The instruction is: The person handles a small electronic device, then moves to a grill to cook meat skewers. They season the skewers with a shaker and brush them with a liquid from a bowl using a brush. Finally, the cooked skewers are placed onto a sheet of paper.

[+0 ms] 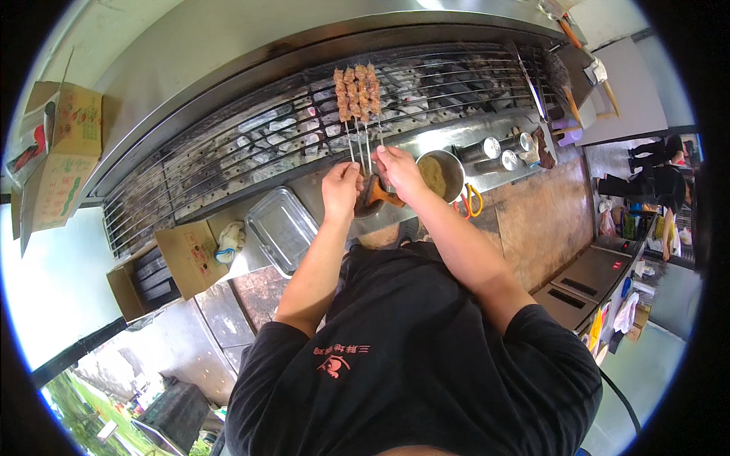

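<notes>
Several metal skewers of meat lie side by side across the bars of a long charcoal grill. Their bare shafts point toward me. My left hand pinches the shaft ends on the left, while my right hand has its thumb and fingers on the rightmost shaft. Beneath my hands is a round pot, mostly hidden, with a wooden brush handle across it. Close to my right wrist stands a metal pot of yellowish-brown seasoning.
Shaker jars, scissors, tongs and a dark brush are to the right. Leftward are a clear plastic tray, a glove and a cardboard box of charcoal. Another person is at far right.
</notes>
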Action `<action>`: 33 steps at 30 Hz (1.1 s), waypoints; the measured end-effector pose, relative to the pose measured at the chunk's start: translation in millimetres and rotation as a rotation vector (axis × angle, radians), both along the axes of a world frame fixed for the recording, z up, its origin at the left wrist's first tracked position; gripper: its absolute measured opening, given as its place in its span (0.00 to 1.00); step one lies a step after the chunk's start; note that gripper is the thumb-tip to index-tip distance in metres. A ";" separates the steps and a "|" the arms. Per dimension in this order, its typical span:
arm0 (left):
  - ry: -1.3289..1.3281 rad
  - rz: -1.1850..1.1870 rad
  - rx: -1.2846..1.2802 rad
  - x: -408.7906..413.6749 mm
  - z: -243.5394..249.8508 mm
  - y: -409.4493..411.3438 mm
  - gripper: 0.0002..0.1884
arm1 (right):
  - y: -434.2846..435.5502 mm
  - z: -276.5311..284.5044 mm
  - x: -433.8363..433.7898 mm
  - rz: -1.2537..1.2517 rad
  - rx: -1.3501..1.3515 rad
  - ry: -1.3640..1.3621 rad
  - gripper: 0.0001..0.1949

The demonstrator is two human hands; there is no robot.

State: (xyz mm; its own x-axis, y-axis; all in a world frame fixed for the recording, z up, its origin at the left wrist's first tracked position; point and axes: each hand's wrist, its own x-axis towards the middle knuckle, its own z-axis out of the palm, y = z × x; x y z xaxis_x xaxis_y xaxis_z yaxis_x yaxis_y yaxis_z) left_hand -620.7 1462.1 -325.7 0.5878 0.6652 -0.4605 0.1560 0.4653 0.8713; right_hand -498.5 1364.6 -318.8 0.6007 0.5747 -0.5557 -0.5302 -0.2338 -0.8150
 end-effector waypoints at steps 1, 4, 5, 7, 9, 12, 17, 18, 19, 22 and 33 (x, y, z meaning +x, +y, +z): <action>0.007 -0.004 0.000 -0.4 -0.2 -0.3 0.10 | -0.3 -0.4 0.1 0.008 0.018 0.025 0.15; 0.005 -0.011 0.008 -1.6 -2.2 -0.7 0.09 | 0.0 -0.7 -0.5 0.020 0.058 0.067 0.15; 0.003 -0.013 -0.006 -2.4 -3.1 -0.2 0.09 | 0.1 -0.3 -0.8 0.010 0.061 0.071 0.15; -0.026 -0.034 -0.032 -5.2 -5.5 -0.3 0.09 | -1.9 1.1 -0.8 0.065 -0.041 -0.075 0.20; -0.042 -0.057 -0.001 -8.0 -8.8 -1.3 0.11 | -10.8 2.8 1.5 0.157 -0.169 -0.291 0.26; -0.019 -0.093 -0.004 -16.7 -9.5 -0.8 0.12 | -46.2 10.1 1.5 0.198 -0.156 -0.416 0.24; 0.092 -0.067 0.227 -53.7 -5.6 -11.1 0.11 | -152.0 24.2 12.5 0.113 -0.304 -0.651 0.21; 0.122 -0.070 0.276 -64.6 -4.6 -12.5 0.11 | -175.7 24.9 22.5 0.086 -0.361 -0.669 0.21; 0.134 -0.064 0.316 -75.6 -3.8 -15.1 0.10 | -199.8 24.4 33.7 0.050 -0.448 -0.626 0.21; 0.260 0.065 0.372 -97.3 -3.6 -28.2 0.09 | -264.9 15.1 89.8 -0.004 -0.730 -0.782 0.20; 0.326 -0.028 0.412 -76.8 15.8 -162.6 0.14 | -379.2 -75.1 241.9 -0.181 -0.843 -0.951 0.30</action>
